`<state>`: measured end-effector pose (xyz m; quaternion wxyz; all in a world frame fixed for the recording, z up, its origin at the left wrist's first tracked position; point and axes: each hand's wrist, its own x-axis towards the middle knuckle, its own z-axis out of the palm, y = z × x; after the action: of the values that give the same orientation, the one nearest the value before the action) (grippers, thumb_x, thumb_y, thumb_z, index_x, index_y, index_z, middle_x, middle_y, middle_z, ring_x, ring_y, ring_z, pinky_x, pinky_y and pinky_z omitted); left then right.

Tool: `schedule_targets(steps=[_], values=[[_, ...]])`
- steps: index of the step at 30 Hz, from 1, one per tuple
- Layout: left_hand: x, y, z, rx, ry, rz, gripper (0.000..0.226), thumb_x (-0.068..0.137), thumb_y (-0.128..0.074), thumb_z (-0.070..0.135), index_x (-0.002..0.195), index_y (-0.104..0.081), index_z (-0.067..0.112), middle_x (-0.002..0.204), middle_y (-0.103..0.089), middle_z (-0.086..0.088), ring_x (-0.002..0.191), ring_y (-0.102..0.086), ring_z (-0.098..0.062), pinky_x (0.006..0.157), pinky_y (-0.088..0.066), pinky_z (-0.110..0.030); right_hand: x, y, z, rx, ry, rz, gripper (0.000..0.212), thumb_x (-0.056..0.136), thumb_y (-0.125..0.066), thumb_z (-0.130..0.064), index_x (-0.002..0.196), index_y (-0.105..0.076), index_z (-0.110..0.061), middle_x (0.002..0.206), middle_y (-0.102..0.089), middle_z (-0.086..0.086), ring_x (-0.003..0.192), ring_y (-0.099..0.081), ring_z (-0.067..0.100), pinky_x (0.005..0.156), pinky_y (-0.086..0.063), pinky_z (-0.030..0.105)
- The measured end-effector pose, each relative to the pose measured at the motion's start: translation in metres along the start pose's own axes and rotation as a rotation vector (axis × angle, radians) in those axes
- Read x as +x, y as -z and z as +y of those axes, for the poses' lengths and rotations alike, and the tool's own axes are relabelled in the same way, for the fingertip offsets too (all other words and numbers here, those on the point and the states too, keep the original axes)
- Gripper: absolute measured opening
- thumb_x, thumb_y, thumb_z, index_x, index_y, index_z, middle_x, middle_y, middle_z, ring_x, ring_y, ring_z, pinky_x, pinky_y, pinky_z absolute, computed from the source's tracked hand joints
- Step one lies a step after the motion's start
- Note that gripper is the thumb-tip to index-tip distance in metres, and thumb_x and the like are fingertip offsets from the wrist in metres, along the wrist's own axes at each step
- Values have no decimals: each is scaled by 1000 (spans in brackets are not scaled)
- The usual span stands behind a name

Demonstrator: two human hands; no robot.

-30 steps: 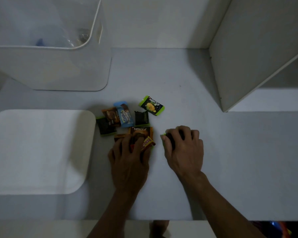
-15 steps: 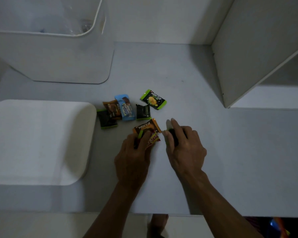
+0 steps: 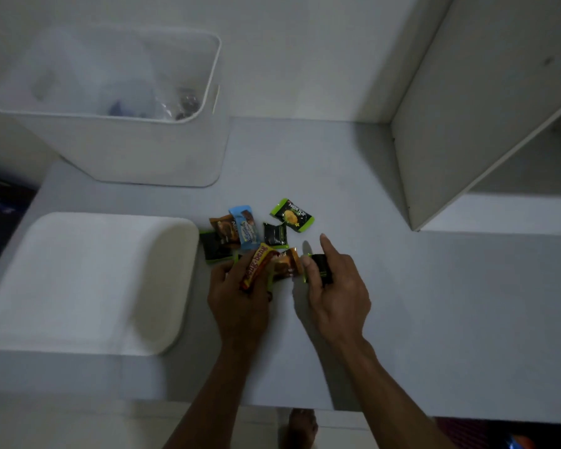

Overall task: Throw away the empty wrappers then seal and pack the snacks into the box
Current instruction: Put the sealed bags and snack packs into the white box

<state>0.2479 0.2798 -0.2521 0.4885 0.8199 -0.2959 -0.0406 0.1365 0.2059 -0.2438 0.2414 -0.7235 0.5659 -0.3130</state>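
Observation:
My left hand (image 3: 240, 299) grips a red and yellow Beng-Beng wrapper (image 3: 256, 265), with an orange-brown wrapper (image 3: 285, 265) right beside it. My right hand (image 3: 336, 286) holds a small black and green wrapper (image 3: 321, 270), index finger pointing out. On the table past my hands lie several snacks: a blue one (image 3: 245, 226), a brown one (image 3: 224, 230), two black ones (image 3: 214, 249) (image 3: 275, 234) and a green Nextar packet (image 3: 292, 215). A white bin (image 3: 136, 147) stands at the far left. A white box with its lid on (image 3: 88, 280) sits to the left.
A white cabinet panel (image 3: 467, 108) rises at the right with a shelf behind it. The table's front edge runs just below my forearms. A bare foot (image 3: 300, 427) shows on the floor beneath.
My left hand has lifted the Beng-Beng wrapper off the table and turned it up. My right hand has picked up the black and green wrapper. The camera has tilted back.

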Motion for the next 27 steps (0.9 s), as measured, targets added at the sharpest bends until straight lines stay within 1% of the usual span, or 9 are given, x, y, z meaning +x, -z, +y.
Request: schedule_targets(steps=[4,7,10,13,15,17,20,24,27], values=[[25,24,43,-104,27,82,34,77,-82,19,109,-74,16,91,-59,-4,77,-59,-7,73,-44,-7,17,22,-43,76,-25,-3,45,92,-62,-46,135,-57,-35,101,-64,-8,92,-62,11,66,-38,23],[52,50,76,-146,29,151,30,78,-76,29,106,-75,19,89,-59,-1,75,-60,-7,73,-48,-19,35,37,-85,129,-29,5,45,92,-61,-46,137,-54,-38,106,-63,-8,97,-60,11,71,-38,24],[86,83,100,-117,-43,232,28,79,-79,24,107,-75,19,88,-60,-3,77,-59,-6,72,-45,-18,52,45,-136,198,31,21,46,93,-59,-47,138,-53,-37,110,-63,-7,98,-60,10,75,-42,25],[127,118,116,-226,-50,294,31,81,-79,21,110,-74,14,89,-58,-1,76,-64,-13,73,-52,-24,71,43,-192,250,95,20,47,94,-55,-50,139,-51,-36,111,-63,-8,98,-59,9,76,-42,25],[158,139,122,-231,-50,315,32,81,-78,24,111,-73,13,90,-57,-1,79,-64,-15,76,-48,-19,84,36,-230,271,111,16,48,94,-53,-52,140,-50,-37,114,-63,-7,103,-60,12,78,-43,26],[192,156,123,-222,-49,310,32,82,-76,30,111,-73,18,92,-57,-2,82,-63,-14,79,-45,-16,95,24,-263,273,129,-1,48,95,-52,-53,140,-49,-37,119,-62,-7,107,-59,13,78,-42,27],[243,168,119,-233,-15,269,31,83,-74,35,112,-72,26,95,-57,0,84,-62,-10,81,-46,-18,113,-3,-300,247,118,-34,47,96,-49,-53,140,-48,-38,119,-61,-5,107,-59,16,77,-40,27],[300,158,105,-183,-38,201,29,83,-75,30,112,-72,26,93,-58,-2,85,-59,-12,81,-44,-20,140,-46,-326,186,57,-57,47,96,-46,-56,139,-47,-39,120,-60,-3,109,-60,20,83,-47,34],[331,139,85,-123,-42,122,29,84,-74,30,112,-72,23,94,-59,-5,86,-59,-16,82,-47,-27,156,-75,-329,138,4,-84,47,96,-45,-56,139,-48,-36,122,-59,-2,111,-59,20,84,-45,33]])
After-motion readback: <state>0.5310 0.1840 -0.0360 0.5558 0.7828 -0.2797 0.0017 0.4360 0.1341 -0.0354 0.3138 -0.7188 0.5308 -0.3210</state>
